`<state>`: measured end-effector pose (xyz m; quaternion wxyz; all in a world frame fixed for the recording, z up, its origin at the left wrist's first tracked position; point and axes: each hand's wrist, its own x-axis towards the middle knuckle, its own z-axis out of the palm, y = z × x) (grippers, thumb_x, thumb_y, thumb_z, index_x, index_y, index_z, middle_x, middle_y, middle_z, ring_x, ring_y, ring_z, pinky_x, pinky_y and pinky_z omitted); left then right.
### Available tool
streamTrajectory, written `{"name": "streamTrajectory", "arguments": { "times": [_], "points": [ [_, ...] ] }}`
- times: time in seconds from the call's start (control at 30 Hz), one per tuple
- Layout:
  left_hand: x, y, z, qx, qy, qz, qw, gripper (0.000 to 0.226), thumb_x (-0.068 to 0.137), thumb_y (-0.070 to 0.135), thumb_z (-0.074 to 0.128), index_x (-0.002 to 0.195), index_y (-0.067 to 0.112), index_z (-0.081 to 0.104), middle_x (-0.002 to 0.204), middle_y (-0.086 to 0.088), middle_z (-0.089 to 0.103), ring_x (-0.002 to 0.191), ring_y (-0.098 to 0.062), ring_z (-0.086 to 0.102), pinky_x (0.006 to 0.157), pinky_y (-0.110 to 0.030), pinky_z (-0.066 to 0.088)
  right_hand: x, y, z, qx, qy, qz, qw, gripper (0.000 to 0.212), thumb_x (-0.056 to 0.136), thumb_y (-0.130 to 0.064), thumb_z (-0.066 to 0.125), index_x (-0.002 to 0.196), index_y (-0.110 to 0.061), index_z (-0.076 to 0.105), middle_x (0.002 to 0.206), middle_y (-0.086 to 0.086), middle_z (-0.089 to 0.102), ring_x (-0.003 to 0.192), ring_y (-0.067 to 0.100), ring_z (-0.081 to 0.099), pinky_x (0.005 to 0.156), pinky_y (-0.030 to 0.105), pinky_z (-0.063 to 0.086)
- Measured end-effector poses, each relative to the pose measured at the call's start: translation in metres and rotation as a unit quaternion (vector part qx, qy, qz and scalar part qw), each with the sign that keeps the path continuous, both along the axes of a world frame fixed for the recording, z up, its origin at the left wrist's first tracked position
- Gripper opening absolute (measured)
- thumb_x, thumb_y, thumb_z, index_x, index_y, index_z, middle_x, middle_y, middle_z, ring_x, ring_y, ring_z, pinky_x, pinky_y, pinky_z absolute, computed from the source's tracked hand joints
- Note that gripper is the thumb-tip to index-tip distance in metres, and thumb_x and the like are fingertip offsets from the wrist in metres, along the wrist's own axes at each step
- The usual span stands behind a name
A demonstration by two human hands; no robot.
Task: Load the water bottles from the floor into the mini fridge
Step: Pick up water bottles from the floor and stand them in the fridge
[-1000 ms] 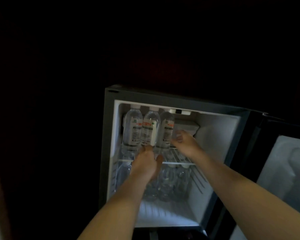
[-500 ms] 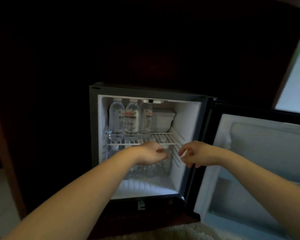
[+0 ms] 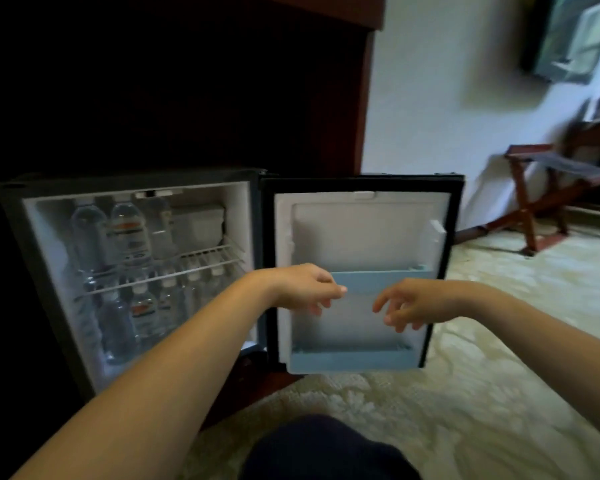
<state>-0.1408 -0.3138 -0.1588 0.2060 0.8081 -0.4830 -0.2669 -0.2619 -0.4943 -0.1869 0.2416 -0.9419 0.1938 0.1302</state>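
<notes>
Both hands hang empty before the white inner face of the open fridge door point(image 3: 362, 237), the left hand point(image 3: 305, 287) loosely curled, the right hand point(image 3: 409, 303) with fingers spread. Left of them, clear plastic water bottles point(image 3: 127, 233) (blurred) stand inside the black mini fridge point(image 3: 14, 216), above and below its white wire shelf point(image 3: 201, 259).

labels on water bottles point(image 3: 127, 233) – blurred | lower bottles point(image 3: 142, 313) – partly behind left forearm point(image 3: 174, 358)

Both bare arms reach forward; the left hand point(image 3: 303, 289) and right hand point(image 3: 414, 303) hang empty, fingers loosely curled, near each other.
</notes>
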Motion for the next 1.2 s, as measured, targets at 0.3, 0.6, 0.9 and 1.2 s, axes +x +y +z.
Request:
{"name": "streamTrajectory", "arguments": {
  "times": [0.3,0.6,0.9,1.2],
  "points": [
    [-0.129,-0.077,-0.029,0.06,-0.027,-0.131,0.989,0.043,0.098,0.038,0.041,0.127,0.008,0.052,0.125,-0.009,0.057,0.112,-0.024,0.06,0.09,-0.033,0.047,-0.16,-0.036,-0.021,-0.053,0.012,-0.086,0.995,0.035,0.092,-0.032,0.057,0.126,-0.024,0.055,0.108,-0.012,0.063,0.098,0.008,0.064,0.088,0.026,0.05],
    [-0.263,-0.139,-0.126,0.117,0.007,-0.252,0.961,0.046,0.097,0.04,0.042,0.125,0.006,0.053,0.125,-0.012,0.058,0.108,-0.025,0.058,0.093,-0.037,0.046,-0.315,-0.05,-0.095,-0.023,0.08,-0.217,0.973,0.035,0.094,-0.027,0.055,0.127,-0.013,0.055,0.118,0.004,0.065,0.098,0.017,0.065,0.091,0.032,0.051],
    [-0.363,-0.138,-0.243,0.079,0.11,-0.23,0.964,0.041,0.093,0.032,0.052,0.125,0.007,0.052,0.129,-0.013,0.054,0.117,-0.025,0.053,0.098,-0.029,0.041,-0.416,-0.042,-0.217,-0.086,0.181,-0.368,0.908,0.046,0.091,-0.035,0.054,0.132,-0.015,0.048,0.131,0.008,0.056,0.119,0.026,0.054,0.098,0.039,0.047],
    [-0.402,-0.106,-0.29,0.101,0.189,-0.191,0.958,0.05,0.094,0.034,0.051,0.138,0.014,0.039,0.143,-0.011,0.036,0.131,-0.023,0.04,0.105,-0.025,0.032,-0.447,-0.017,-0.269,-0.16,0.137,-0.425,0.88,0.044,0.092,-0.052,0.044,0.117,-0.017,0.047,0.11,0.007,0.064,0.099,0.027,0.063,0.072,0.034,0.047]
  ]
}}
